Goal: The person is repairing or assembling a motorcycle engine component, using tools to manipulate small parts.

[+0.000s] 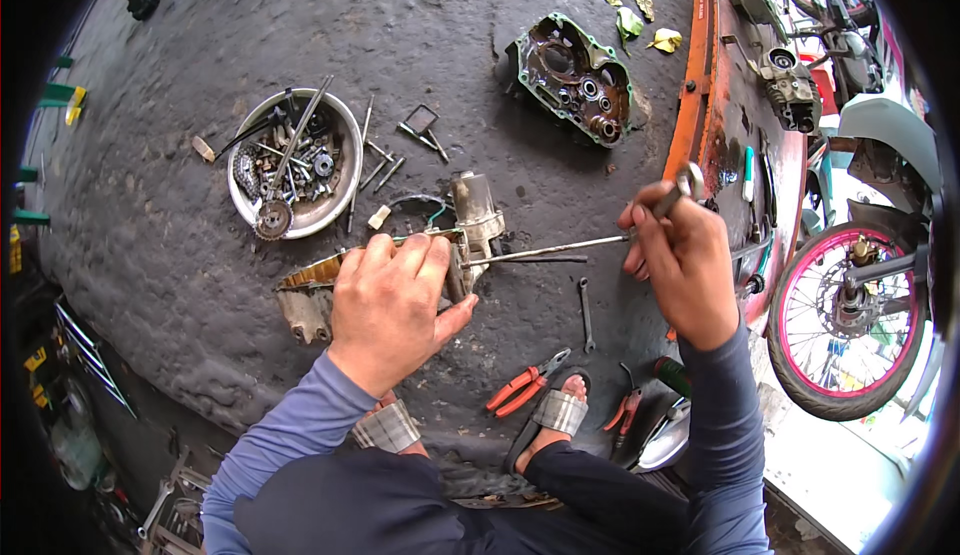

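Note:
My left hand (400, 300) presses down over a metal engine casing (305, 315), fingers draped across its edge and thumb apart. A cylindrical metal housing (478, 210) rises at the casing's far side. My right hand (685, 260), held up to the right, is closed around a long-shafted metal tool (560, 249). Its thin shaft reaches left to the casing beside my left thumb; a thick metal end pokes out above the fist. Exactly where the tip meets the casing is hard to make out. Below the shaft lies a dark thin rod (540, 260).
A bowl (352, 170) of bolts and gears stands at left, loose bolts (380, 170) beside it. Farther off lies another casing half (570, 80). Near my feet are a wrench (586, 315) and red-handled pliers (520, 390). An orange rail (690, 105) borders the right, with a motorcycle wheel (850, 320) beyond.

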### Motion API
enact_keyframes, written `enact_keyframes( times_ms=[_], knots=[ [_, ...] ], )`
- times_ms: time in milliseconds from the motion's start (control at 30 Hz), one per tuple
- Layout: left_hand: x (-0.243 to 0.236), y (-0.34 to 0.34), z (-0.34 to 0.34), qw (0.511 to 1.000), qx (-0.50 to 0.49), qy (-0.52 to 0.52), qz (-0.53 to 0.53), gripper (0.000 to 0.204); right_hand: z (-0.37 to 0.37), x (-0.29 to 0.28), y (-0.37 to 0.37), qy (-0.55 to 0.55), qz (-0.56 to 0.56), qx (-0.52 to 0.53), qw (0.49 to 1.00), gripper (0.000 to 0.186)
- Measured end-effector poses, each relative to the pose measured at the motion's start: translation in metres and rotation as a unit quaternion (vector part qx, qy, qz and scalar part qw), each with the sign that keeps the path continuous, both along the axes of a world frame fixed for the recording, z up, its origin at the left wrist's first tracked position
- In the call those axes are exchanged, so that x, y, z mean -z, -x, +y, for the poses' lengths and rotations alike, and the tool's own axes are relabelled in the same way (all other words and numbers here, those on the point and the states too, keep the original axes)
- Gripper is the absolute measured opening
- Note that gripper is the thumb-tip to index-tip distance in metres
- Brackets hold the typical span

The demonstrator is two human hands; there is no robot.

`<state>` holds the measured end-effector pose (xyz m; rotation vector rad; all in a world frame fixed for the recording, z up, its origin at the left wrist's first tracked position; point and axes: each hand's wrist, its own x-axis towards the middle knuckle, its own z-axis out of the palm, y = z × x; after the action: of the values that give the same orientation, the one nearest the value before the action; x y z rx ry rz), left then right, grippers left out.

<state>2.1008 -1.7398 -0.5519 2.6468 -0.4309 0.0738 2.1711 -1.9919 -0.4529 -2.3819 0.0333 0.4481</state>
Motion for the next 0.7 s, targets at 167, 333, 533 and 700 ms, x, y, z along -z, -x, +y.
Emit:
enact_keyframes(
  times_ms=[167, 333, 533, 700],
  knots=[
    [-0.004, 0.000, -0.001, 1.000, 0.004, 0.000, 0.008, 0.056, -0.031, 0.012, 0.030, -0.176, -0.037, 0.024, 0.983, 0.013],
    [-0.003, 0.002, -0.003, 1.000, 0.024, -0.013, 0.011, 0.055, -0.038, -0.010, 0.011, -0.344, 0.181, 0.218, 0.895, 0.061],
    [-0.001, 0.000, -0.002, 0.999, 0.023, -0.021, 0.009, 0.054, -0.047, 0.002, 0.006, -0.324, 0.242, 0.047, 0.914, 0.044],
    [-0.006, -0.006, -0.004, 0.999, 0.021, -0.005, 0.026, 0.054, -0.038, -0.010, 0.036, -0.177, 0.145, -0.058, 0.972, 0.015]
  ],
)
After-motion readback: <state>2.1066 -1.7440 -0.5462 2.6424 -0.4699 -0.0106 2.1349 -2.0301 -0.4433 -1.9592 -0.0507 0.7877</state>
